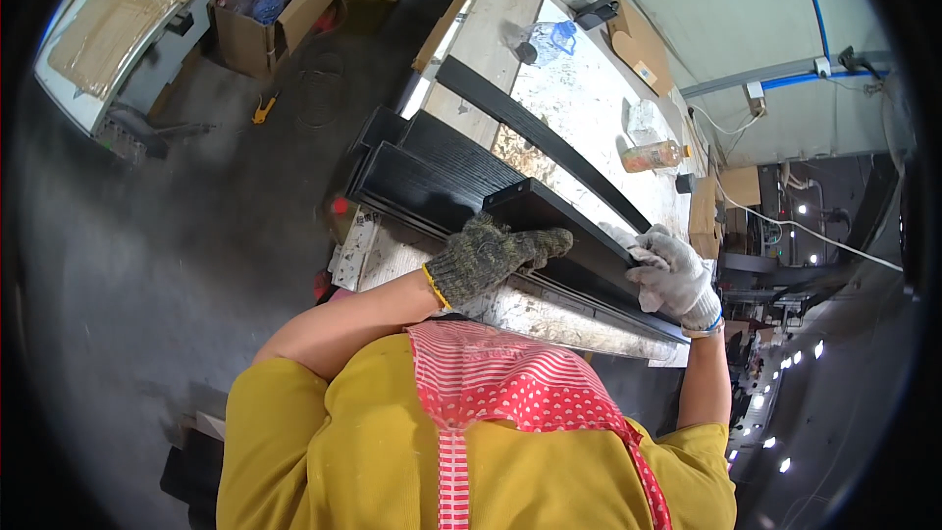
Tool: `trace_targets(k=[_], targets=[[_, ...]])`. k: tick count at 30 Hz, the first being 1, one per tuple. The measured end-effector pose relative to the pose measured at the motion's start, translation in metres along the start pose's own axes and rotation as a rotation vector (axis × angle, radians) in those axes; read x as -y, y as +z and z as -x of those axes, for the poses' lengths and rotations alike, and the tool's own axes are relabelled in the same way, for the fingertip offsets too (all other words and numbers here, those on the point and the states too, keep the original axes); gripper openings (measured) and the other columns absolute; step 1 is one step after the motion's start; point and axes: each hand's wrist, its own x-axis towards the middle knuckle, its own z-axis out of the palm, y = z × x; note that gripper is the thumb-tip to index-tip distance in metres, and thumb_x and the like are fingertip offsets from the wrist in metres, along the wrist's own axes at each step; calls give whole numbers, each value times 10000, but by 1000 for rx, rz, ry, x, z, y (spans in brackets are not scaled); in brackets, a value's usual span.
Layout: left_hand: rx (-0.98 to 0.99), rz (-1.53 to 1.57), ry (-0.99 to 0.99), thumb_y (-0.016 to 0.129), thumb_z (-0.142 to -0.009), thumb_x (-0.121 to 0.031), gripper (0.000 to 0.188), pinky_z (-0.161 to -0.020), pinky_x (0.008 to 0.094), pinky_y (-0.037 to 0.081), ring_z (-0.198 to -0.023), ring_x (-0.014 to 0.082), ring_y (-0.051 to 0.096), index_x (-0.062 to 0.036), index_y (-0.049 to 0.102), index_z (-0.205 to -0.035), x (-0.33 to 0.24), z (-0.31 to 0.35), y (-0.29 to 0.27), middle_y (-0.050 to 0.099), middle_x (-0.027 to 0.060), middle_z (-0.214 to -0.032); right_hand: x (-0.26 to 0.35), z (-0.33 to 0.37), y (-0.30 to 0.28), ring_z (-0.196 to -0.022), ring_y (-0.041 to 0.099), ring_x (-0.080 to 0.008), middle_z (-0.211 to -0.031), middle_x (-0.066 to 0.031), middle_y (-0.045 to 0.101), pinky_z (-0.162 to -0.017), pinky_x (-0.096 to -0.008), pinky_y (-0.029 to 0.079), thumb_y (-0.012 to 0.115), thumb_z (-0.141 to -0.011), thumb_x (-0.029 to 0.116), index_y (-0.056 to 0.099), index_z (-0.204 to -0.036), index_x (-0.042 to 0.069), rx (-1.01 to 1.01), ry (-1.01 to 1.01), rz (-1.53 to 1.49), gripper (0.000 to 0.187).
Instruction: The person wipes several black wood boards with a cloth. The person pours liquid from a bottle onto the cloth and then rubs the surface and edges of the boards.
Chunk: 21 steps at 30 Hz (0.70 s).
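At the far left, a carton (244, 45) of clear bottles stands on the floor, and an orange cutter (264, 108) lies to its right. On the tabletop (491, 34), a stack (412, 183) of black boards lies aslant. The left hand (481, 258), in a dark knit glove, rests against the near side of the black board (592, 247) above the stack; its fingers point right, but whether they clamp it I cannot tell. The right hand (672, 275), in a white glove, looks closed around that board's right end. Beyond it, a long black strip (549, 151) lies roughly parallel, and a juice bottle (653, 156) lies farther right.

To handle the board well, I would support it with 2 hands spread apart, so neither end dips. Fingers should stay out of the gap between board and stack. A straight lift would spare the faces a scrape; sliding could mark them. The right elbow needs room to swing clear of the strip.
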Motion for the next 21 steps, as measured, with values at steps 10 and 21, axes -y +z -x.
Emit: trace_targets(k=[10, 21], targets=[[6, -1090, 918, 663, -909, -167, 271, -786, 237, 552, -855, 86, 666, -110, 684, -1173, 30, -5, -21, 721, 51, -1047, -12, -3, 4, -740, 550, -230, -874, -93, 515, -658, -349, 457, 799, -632, 16, 623, -979, -20, -12, -511, 325, 391], [372, -160, 171, 696, -865, -53, 356, -842, 261, 530, -986, 118, 618, -21, 622, -1212, -21, 8, 5, 626, 72, -1189, -9, 42, 21, -803, 595, -331, -874, -136, 600, -712, -392, 474, 803, -612, 21, 659, -942, 3, -257, -374, 400, 361]])
